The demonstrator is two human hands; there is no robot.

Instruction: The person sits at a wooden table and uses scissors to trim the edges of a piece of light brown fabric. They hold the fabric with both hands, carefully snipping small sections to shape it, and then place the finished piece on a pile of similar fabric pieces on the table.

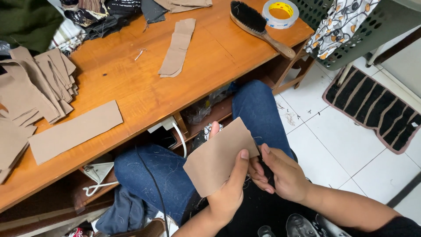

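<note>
Wooden workbench point(131, 87), left hand point(228, 193) pinching tan felt piece point(219, 158), right hand point(280, 175) gripping its edge

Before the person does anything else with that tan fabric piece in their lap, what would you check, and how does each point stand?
1. Left hand grips the tan fabric piece: ok, thumb on top, fingers behind.
2. Right hand at the piece's lower right edge: ok, though whether it pinches the edge cannot tell.
3. Piece lies flat, unfolded: ok.
4. Stack of cut tan pieces within reach on the wooden table: ok.
5. Brush and tape roll clear of the fabric: ok, at the table's far corner.
6. Cable across the knee: not ok, could snag.
</note>
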